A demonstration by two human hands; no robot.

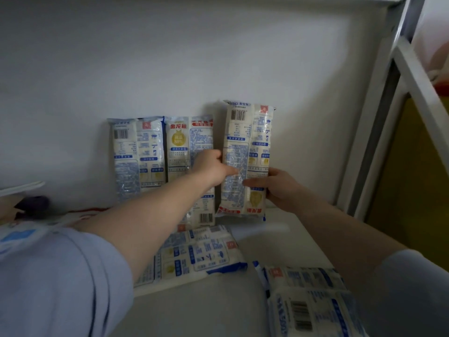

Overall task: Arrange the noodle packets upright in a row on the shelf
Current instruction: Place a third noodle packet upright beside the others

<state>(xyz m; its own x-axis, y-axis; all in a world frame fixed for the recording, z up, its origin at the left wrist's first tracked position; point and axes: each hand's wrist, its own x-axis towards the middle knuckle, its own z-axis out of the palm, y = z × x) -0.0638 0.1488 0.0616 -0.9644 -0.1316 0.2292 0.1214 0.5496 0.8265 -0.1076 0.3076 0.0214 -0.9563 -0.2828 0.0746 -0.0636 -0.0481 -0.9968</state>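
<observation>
Step in hand: seating the third packet (pixel 246 159) in the row.

Current state. Two packets stand upright against the back wall (pixel 170 57): the first packet (pixel 136 152) at the left and the second packet (pixel 188 139) touching its right edge. The third packet is raised above the shelf (pixel 279 239), just right of the second, with its bottom edge near the shelf surface but apparently not yet resting on it. It appears to be upside down, since its print reads inverted.

Grip. Your left hand (pixel 212 167) clasps the packet's left edge at mid-height. Your right hand (pixel 277 187) grasps its lower right side, fingers wrapped around the front. Both hands are closed on this one packet.

Procedure.
1. Lower the packet straight down until its bottom seam sits flat on the shelf.
2. Slide it left until its edge touches the second packet. Leave no gap; do not overlap.
3. Lean the top back against the wall, as with the other two.
4. Release your right hand first, keeping the left as a brace. Release the left only once the packet stands alone.

Caution. The noodles are probably brittle, so do not squeeze. Your left forearm crosses in front of the second packet; withdraw it without brushing the row.

Remaining stock. A flat packet (pixel 201 254) lies at centre front, and more packets (pixel 308 300) lie at front right.
</observation>
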